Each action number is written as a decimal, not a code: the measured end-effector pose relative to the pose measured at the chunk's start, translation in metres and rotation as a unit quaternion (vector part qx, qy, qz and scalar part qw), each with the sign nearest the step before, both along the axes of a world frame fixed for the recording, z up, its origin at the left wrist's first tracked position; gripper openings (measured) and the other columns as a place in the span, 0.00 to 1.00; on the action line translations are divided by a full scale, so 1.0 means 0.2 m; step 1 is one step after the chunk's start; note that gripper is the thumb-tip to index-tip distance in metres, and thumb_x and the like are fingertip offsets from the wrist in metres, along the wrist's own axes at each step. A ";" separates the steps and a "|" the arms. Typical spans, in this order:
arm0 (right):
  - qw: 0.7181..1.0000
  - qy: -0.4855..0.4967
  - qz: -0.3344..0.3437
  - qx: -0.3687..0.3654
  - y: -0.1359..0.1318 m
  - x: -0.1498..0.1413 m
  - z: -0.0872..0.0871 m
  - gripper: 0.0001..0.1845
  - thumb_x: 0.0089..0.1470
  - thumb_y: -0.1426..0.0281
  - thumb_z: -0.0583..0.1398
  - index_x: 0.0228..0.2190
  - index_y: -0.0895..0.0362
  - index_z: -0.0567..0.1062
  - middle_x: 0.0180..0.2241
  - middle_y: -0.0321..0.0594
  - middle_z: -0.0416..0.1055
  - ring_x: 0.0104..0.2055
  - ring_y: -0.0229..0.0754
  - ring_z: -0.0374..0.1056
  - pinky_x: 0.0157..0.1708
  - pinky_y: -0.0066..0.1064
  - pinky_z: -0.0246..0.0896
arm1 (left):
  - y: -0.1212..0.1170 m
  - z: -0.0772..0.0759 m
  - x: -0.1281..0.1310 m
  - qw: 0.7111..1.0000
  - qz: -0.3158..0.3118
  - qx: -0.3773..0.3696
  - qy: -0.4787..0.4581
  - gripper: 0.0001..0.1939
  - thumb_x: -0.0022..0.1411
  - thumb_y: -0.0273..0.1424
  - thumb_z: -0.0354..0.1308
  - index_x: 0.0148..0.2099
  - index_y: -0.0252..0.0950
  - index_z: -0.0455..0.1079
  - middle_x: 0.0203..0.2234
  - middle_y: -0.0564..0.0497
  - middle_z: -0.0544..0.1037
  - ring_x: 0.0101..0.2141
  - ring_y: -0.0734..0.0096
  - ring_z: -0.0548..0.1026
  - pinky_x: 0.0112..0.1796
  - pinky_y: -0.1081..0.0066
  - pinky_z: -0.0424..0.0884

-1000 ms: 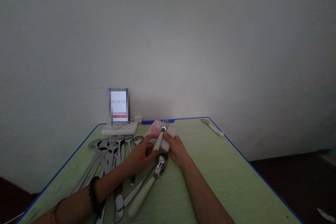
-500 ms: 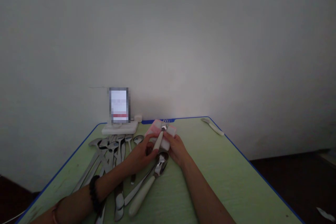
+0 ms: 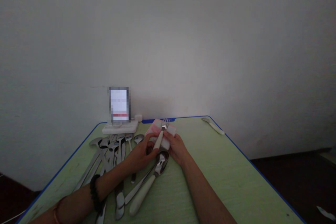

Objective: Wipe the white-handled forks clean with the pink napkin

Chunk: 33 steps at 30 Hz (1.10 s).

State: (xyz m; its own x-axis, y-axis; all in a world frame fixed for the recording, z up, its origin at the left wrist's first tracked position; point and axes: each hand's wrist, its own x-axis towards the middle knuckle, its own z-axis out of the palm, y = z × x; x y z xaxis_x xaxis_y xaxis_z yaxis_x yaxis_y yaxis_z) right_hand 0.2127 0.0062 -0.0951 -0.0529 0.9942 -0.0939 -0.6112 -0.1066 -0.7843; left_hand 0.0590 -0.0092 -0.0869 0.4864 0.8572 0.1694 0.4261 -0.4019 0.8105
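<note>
A fork (image 3: 159, 140) with a cream handle and metal tines is held over a pink-and-white cloth (image 3: 171, 130), tines pointing away from me. My left hand (image 3: 145, 152) is closed on the fork's handle from the left. From the right, my right hand (image 3: 176, 147) grips the cloth, its thumb near the fork's neck; its other fingers are mostly hidden. Just below the hands lie a cream-handled spoon (image 3: 143, 195) and, beside it, a metal utensil (image 3: 133, 193) whose far end is partly covered.
Several metal spoons and other cutlery (image 3: 112, 147) lie overlapping on the left of the green table (image 3: 217, 178). A lit screen (image 3: 119, 105) stands on a white base (image 3: 120, 127) at the back. A cream-handled knife (image 3: 214, 127) rests near the right edge. A wall (image 3: 183, 59) rises behind.
Almost nothing differs. Both hands keep their hold on the fork and cloth, and the view has shifted very slightly.
</note>
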 end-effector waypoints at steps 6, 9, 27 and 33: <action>1.000 0.005 -0.001 0.001 0.00 0.00 0.00 0.17 0.36 0.64 0.68 0.29 0.60 0.74 0.21 0.37 0.75 0.23 0.38 0.70 0.28 0.29 0.64 | 0.00 0.00 0.00 1.000 -0.001 0.001 0.002 0.22 0.60 0.30 0.49 0.56 0.35 0.52 0.20 0.60 0.65 0.21 0.74 0.65 0.24 0.75 0.60; 1.000 0.011 -0.009 -0.001 0.01 0.00 -0.01 0.18 0.36 0.63 0.68 0.29 0.60 0.74 0.21 0.37 0.75 0.24 0.38 0.70 0.30 0.30 0.65 | 0.00 0.00 0.00 1.000 0.000 -0.002 0.001 0.22 0.60 0.31 0.49 0.56 0.35 0.52 0.20 0.60 0.65 0.21 0.74 0.65 0.24 0.75 0.59; 0.990 0.074 -0.118 -0.034 0.06 0.01 -0.01 0.12 0.45 0.61 0.63 0.28 0.58 0.75 0.26 0.37 0.77 0.26 0.37 0.70 0.28 0.27 0.65 | 0.00 0.00 0.00 0.999 -0.001 0.011 0.033 0.23 0.60 0.31 0.48 0.58 0.35 0.53 0.20 0.60 0.65 0.21 0.73 0.64 0.26 0.74 0.59; 0.992 0.061 -0.102 -0.031 0.06 0.01 -0.01 0.13 0.45 0.62 0.63 0.29 0.59 0.75 0.27 0.39 0.77 0.27 0.38 0.71 0.29 0.28 0.66 | 0.01 -0.01 -0.01 0.999 -0.004 0.016 0.050 0.22 0.60 0.31 0.48 0.56 0.35 0.55 0.19 0.60 0.64 0.21 0.73 0.64 0.25 0.75 0.58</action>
State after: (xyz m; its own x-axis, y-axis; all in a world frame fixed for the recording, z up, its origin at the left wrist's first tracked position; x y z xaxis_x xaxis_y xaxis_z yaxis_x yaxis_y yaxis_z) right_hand 0.2153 0.0177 -0.0969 0.1331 0.9779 -0.1611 -0.7151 -0.0178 -0.6988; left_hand 0.0579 -0.0080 -0.0882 0.5082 0.8484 0.1481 0.5006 -0.4309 0.7508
